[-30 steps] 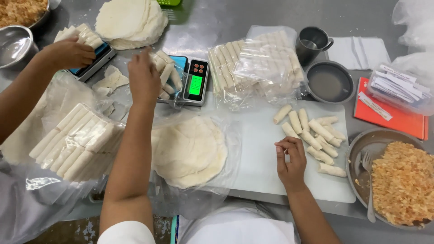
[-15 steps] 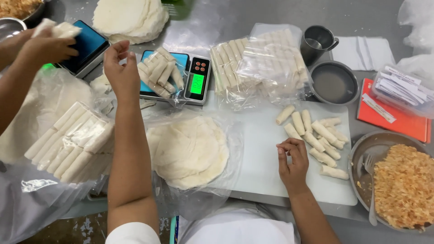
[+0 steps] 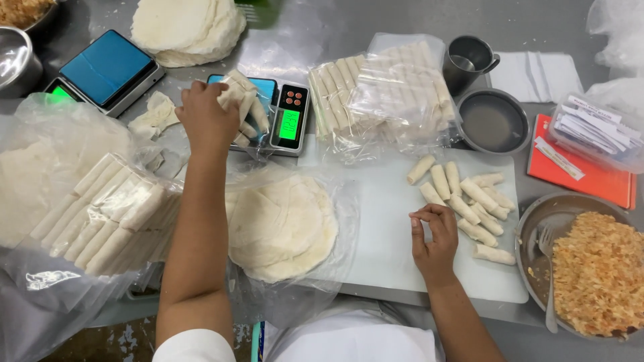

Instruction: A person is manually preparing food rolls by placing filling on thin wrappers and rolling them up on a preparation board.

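Note:
My left hand [image 3: 204, 117] reaches forward and grips a bunch of pale spring rolls [image 3: 241, 100] on the small digital scale [image 3: 285, 121], whose green display is lit. My right hand [image 3: 435, 238] rests on the white cutting board [image 3: 382, 221], fingers curled loosely with nothing clearly in them, right beside a loose group of several rolled spring rolls [image 3: 469, 198]. A round stack of thin white wrappers [image 3: 282, 224] lies on clear plastic between my arms.
Bagged spring rolls lie at left [image 3: 100, 214] and behind the board [image 3: 382, 87]. A bowl of orange shredded filling [image 3: 600, 271] with a fork sits at right. A second scale [image 3: 104, 70], another wrapper stack [image 3: 188, 27], metal cup [image 3: 466, 60], dark bowl [image 3: 493, 121] and red notebook [image 3: 583, 177] surround.
The other person's hand at the far left scale has left the view. My left hand moved right onto the spring rolls on the small scale. My right hand stayed put.

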